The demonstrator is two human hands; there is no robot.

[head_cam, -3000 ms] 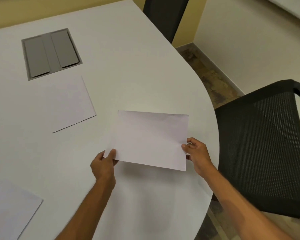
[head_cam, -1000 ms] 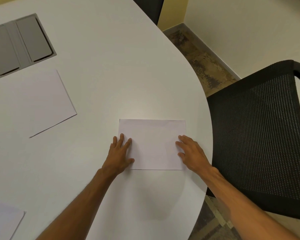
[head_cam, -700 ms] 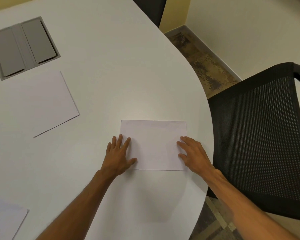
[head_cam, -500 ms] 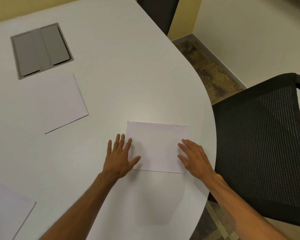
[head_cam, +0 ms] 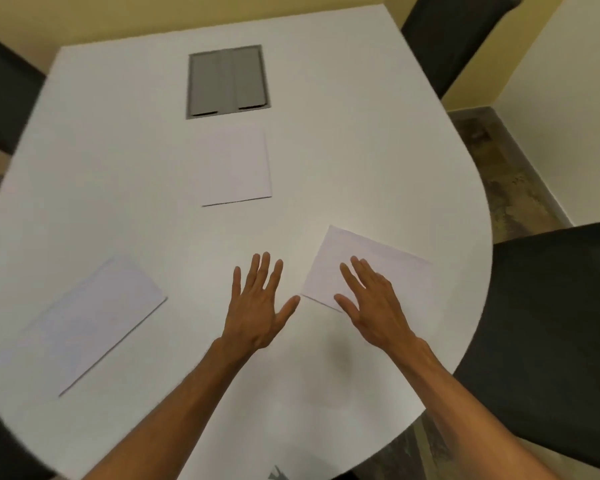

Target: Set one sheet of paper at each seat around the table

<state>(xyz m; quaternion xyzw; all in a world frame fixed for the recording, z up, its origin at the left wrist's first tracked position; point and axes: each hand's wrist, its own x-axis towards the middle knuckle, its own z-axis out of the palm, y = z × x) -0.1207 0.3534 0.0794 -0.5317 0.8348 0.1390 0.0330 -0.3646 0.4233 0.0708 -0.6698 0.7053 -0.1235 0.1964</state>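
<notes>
- A white table point(head_cam: 125, 140) with a rounded near end is seen from above, with both of a person's bare forearms reaching forward over it.
- Three sheets of white paper lie flat on it. One sheet point(head_cam: 388, 268) sits near the right edge, just beside a black mesh chair point(head_cam: 548, 323); a second sheet point(head_cam: 87, 317) lies at an angle toward the left edge; the third, the middle sheet point(head_cam: 236, 168), lies in the centre, just in front of a grey cable hatch point(head_cam: 227, 81) set into the tabletop.
- The left hand point(head_cam: 257, 313) is spread flat with fingers apart over bare table, holding nothing; its thumb tip comes close to the right sheet's near corner.
- The right hand point(head_cam: 374, 306) is also spread wide and grips nothing — its fingers lie over the right sheet's near corner. Whether they press the paper or hover above it cannot be told.
- The step in hand appears to be finishing the placement at the right-hand seat — the sheet looks down and let go of.
- Dark chairs show at the far right point(head_cam: 454, 39) and far left point(head_cam: 4, 95), with no paper before them. The next move likely calls for taking the middle sheet, possibly a small stack, to one of those seats.
- The paper is plain, thin and unmarked, barely distinct from the tabletop.
</notes>
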